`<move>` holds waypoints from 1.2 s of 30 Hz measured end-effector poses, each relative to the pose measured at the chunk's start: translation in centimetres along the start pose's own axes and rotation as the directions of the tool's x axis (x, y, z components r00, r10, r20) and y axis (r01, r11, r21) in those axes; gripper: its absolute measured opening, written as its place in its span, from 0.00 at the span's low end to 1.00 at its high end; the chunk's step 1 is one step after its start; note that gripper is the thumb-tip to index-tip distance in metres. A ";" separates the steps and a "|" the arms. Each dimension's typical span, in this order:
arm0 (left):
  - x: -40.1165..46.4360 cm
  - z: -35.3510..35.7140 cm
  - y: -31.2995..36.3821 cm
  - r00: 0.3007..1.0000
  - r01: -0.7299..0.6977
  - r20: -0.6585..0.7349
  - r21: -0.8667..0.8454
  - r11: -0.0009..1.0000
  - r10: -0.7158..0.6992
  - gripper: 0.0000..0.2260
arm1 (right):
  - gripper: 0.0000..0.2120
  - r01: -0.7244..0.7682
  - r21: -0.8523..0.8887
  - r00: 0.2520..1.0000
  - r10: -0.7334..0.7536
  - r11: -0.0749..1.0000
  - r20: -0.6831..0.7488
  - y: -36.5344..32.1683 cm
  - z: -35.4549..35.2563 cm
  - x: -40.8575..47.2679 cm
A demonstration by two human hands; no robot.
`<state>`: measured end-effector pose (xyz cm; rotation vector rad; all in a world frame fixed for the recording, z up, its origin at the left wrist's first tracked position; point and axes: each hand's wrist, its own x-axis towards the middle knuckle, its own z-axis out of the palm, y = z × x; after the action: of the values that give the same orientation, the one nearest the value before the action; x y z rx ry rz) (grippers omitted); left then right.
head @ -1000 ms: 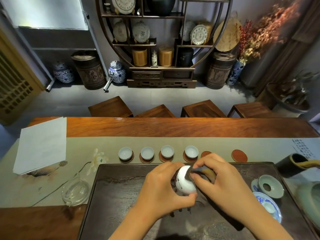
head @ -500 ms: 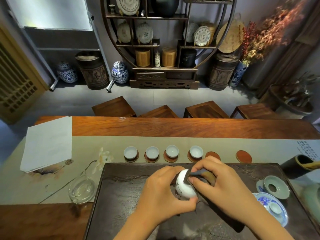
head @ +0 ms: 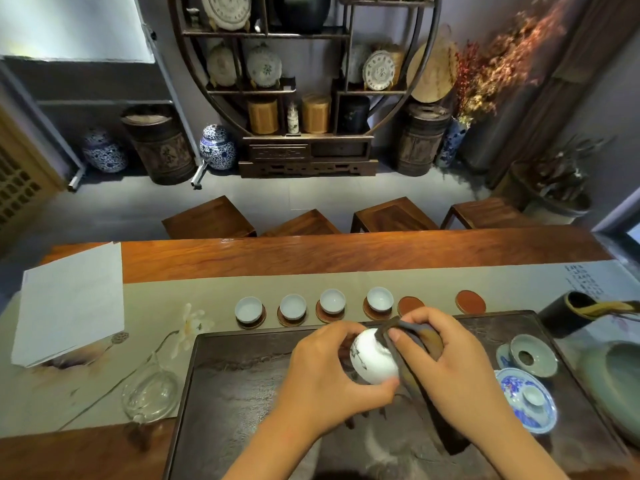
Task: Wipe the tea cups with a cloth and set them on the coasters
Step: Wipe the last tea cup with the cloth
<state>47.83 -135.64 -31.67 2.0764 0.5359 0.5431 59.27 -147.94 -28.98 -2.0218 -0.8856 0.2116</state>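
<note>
I have the white tea cup (head: 374, 358) lying on its side above the dark tea tray (head: 242, 393), my left hand (head: 325, 382) curled round its lower wall, thumb under the belly. My right hand (head: 446, 362) pinches the dark cloth (head: 412, 336) against the cup's rim and upper side.

I judge this cup to be thin glazed porcelain: light, rigid, slick under the fingers and quick to chip if it knocks the tray. The safest hold looks like the rim and foot between thumb and fingers rather than the smooth belly.

Four cups (head: 332, 299) already sit on coasters along the runner; two bare coasters (head: 470, 301) wait to their right, the nearer partly behind my right knuckles.

The cup's mouth and foot are turned away or covered, so I cannot tell how clean the inside is. Its painted mark is too small to read.
</note>
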 end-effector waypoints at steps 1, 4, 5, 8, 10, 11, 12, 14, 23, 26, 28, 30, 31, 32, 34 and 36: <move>0.1 0.1 0.0 1.000 0.009 0.011 -0.021 1.000 -0.009 0.20 | 0.10 -0.022 0.023 0.999 0.023 0.999 -0.033 0.2 -0.3 -0.1; 0.6 0.4 0.0 0.999 0.026 0.023 -0.058 0.998 -0.024 0.20 | 0.08 -0.043 0.046 0.996 0.047 0.998 -0.079 0.7 -1.3 0.0; 0.7 0.5 -0.1 0.999 0.039 0.035 -0.068 0.997 -0.037 0.21 | 0.07 -0.052 0.047 0.995 0.055 0.998 -0.081 0.8 -1.6 0.0; 0.8 0.9 -0.2 0.996 0.064 0.067 -0.083 0.995 -0.058 0.22 | 0.06 -0.072 0.043 0.994 0.075 0.997 -0.080 1.2 -2.2 0.0; 0.8 1.2 -0.1 0.996 0.038 0.080 -0.078 0.996 -0.032 0.21 | 0.06 -0.082 0.043 0.993 0.085 0.996 -0.078 1.3 -2.3 -0.1; 0.9 1.3 -0.1 0.996 0.023 0.088 -0.072 0.997 -0.017 0.21 | 0.07 -0.083 0.048 0.993 0.087 0.995 -0.077 1.4 -2.3 -0.2; 0.9 1.5 -0.1 0.995 0.014 0.102 -0.068 0.998 -0.007 0.20 | 0.07 -0.082 0.054 0.993 0.086 0.995 -0.077 1.4 -2.3 -0.3; 0.8 1.8 -0.2 0.991 0.011 0.136 -0.059 0.998 -0.003 0.21 | 0.09 -0.081 0.062 0.994 0.085 0.995 -0.071 1.7 -2.4 -0.3; 1.5 3.3 1.0 0.996 -0.064 0.053 -0.117 0.991 0.071 0.22 | 0.05 -0.156 0.115 0.988 0.157 0.981 0.000 3.7 -3.4 -0.5; 2.1 4.2 1.8 0.994 -0.107 0.018 -0.140 0.984 0.110 0.22 | 0.03 -0.222 0.163 0.975 0.218 0.961 0.046 4.4 -3.8 -0.4; 2.4 5.0 2.2 0.991 -0.131 -0.007 -0.157 0.979 0.132 0.22 | 0.05 -0.246 0.226 0.969 0.238 0.943 0.061 4.7 -4.2 -0.3; 2.5 5.8 2.5 0.995 -0.104 -0.019 -0.214 0.971 0.102 0.23 | 0.07 -0.261 0.280 0.965 0.254 0.924 0.062 5.0 -4.6 -0.2; 2.5 6.2 2.7 0.997 -0.081 -0.016 -0.244 0.966 0.079 0.24 | 0.08 -0.271 0.304 0.962 0.264 0.913 0.063 5.0 -4.7 -0.1; 2.5 6.5 2.8 0.998 -0.059 -0.008 -0.265 0.962 0.059 0.25 | 0.09 -0.281 0.322 0.959 0.275 0.904 0.066 5.1 -4.9 0.0; 2.5 7.0 3.0 0.999 -0.025 0.026 -0.290 0.957 0.034 0.27 | 0.09 -0.307 0.345 0.951 0.298 0.887 0.078 5.3 -5.0 0.3; 2.7 7.2 3.3 0.998 -0.004 0.054 -0.303 0.953 0.022 0.29 | 0.08 -0.326 0.360 0.945 0.317 0.874 0.085 5.5 -5.0 0.5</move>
<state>54.60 -140.52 -32.06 1.7980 0.3796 0.5361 64.72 -152.87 -30.24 -1.7968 -0.4695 0.5490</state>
